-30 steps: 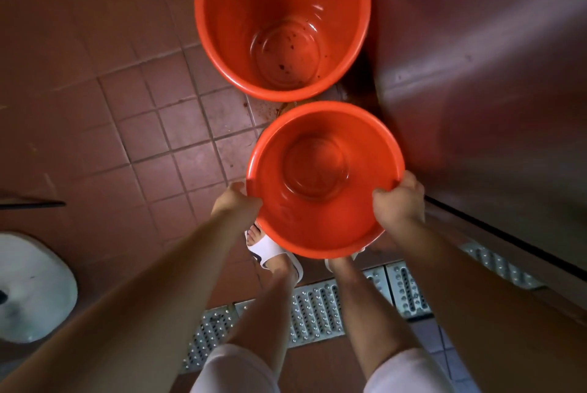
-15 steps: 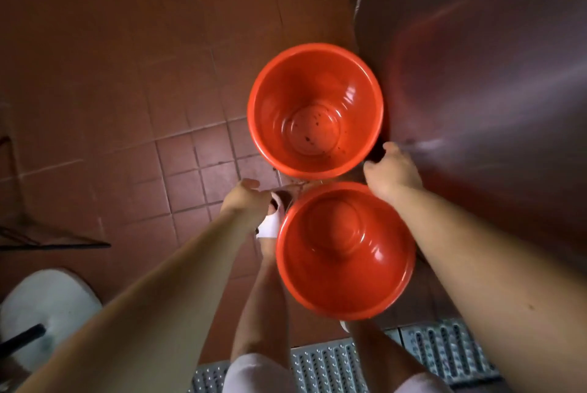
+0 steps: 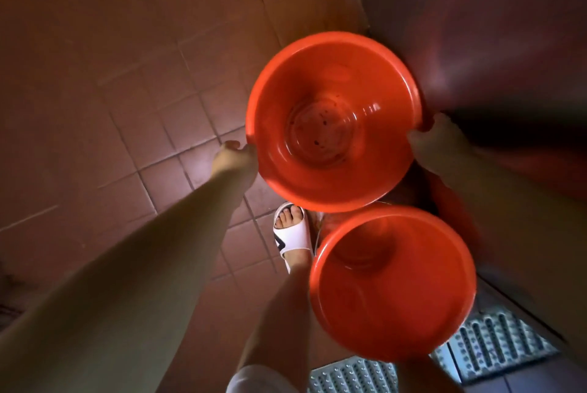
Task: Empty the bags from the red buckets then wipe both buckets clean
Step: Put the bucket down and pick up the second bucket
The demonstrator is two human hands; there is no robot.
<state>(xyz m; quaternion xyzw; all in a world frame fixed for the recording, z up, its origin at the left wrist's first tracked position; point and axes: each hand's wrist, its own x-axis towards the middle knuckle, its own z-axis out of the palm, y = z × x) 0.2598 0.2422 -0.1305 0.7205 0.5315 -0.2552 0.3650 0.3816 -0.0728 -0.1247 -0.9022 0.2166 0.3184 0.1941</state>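
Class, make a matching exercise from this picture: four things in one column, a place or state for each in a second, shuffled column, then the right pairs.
1. far bucket
2. near bucket
3. sandal
4. grate

a. metal, set in the floor
b. white, on a foot
c. dark specks inside, held at the rim by left hand and right hand
d. no hand on it

Pairs: 1-c, 2-d, 3-b, 4-a

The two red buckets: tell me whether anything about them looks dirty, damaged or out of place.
The far bucket, held at its rim by the left hand and right hand, has dark specks on its bottom, so it looks unwiped. The near bucket shows no specks. Neither looks cracked.
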